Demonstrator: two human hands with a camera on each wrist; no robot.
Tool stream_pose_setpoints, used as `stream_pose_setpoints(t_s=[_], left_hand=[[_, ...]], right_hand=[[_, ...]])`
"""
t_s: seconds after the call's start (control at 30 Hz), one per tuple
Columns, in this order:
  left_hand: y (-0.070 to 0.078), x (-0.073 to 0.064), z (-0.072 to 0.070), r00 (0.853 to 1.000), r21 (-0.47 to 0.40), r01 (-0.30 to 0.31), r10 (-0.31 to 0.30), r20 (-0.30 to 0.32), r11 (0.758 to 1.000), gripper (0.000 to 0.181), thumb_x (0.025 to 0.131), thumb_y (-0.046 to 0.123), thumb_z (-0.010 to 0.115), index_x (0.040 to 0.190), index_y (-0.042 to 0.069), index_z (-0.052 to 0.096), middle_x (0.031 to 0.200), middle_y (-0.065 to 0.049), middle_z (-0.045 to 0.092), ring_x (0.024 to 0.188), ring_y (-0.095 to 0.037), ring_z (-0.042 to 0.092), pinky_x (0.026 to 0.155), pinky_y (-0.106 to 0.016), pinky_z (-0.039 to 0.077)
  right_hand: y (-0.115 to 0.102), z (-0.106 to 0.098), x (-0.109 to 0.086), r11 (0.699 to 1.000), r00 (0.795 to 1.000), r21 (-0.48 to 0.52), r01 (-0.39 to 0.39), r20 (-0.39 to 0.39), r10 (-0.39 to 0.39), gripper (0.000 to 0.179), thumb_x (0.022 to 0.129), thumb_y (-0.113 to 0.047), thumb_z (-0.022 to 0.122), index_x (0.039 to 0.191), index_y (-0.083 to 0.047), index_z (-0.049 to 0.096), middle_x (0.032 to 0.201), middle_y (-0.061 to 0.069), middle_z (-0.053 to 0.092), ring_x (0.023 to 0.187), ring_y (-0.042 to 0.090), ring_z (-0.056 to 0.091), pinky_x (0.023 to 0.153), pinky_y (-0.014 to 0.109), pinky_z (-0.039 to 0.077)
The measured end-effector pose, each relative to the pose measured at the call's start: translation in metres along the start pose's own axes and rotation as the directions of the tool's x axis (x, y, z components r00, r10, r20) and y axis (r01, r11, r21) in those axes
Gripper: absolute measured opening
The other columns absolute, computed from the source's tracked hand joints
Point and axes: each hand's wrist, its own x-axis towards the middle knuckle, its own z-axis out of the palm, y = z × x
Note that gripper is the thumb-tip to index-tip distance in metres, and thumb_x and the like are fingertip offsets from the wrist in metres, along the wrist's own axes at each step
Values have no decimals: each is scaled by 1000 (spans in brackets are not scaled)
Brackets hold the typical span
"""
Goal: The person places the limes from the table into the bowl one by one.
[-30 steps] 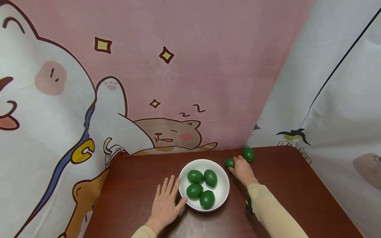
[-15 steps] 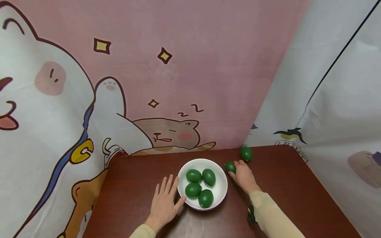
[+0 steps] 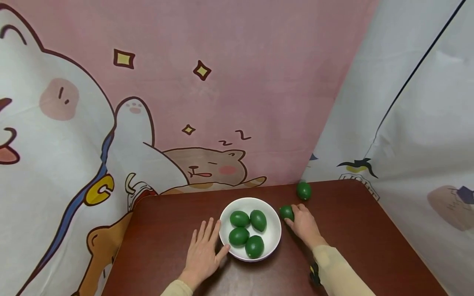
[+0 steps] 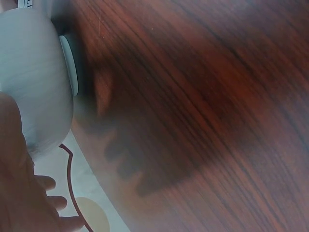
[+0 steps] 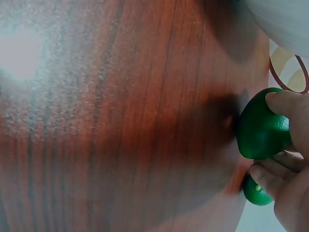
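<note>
Right of the white bowl [image 3: 273, 243], my right hand [image 3: 305, 225] grips a green lime [image 3: 286, 212] between thumb and fingers. The right wrist view shows the thumb on one side of this lime [image 5: 260, 128] and fingers on the other. Several more limes [image 3: 239, 237] lie inside the bowl. Spread and straight, the fingers of my left hand [image 3: 203, 253] rest against the bowl's left side. In the left wrist view the bowl's outer wall [image 4: 36, 72] fills the left edge, partly covered by the hand.
Another lime [image 3: 304, 190] lies near the table's back edge, beyond my right hand. The dark red-brown wooden table [image 3: 159, 230] meets a cartoon-printed cloth [image 3: 281, 102] behind it. White cloth [image 3: 418, 135] hangs to the right.
My right hand and its lime have come slightly nearer to me, away from the lime at the back edge. The left hand stays at the bowl. The head view has shifted a little.
</note>
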Motion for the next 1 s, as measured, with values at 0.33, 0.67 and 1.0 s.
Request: stream_pose_setpoints(t_s=[0.33,0.67,1.0], left_hand=[[0,1,1,1000,1,8,-8,1,1000,78,100,60,54,162,18,35,167,-15,33,154,-38,27,120,-63,27],[-1,0,4,1000,-2,14,-14,-2,1000,78,100,61,54,163,19,35,167,-14,33,155,-39,26,120,-62,27],[-1,0,4,1000,-8,12,-12,-3,1000,78,99,61,54,162,18,36,167,-14,33,155,-39,26,120,-62,27]], right_hand=[[1,-3,-3,997,998,57,-60,13,60,61,86,-20,85,130,14,59,117,29,63,105,43,65,92,59,55],[11,0,-7,973,986,164,-162,61,154,61,90,-22,81,134,11,55,124,29,59,109,45,62,95,63,52],[15,-5,-13,956,981,221,-195,56,187,61,90,-24,80,134,9,56,127,29,59,110,46,62,94,63,52]])
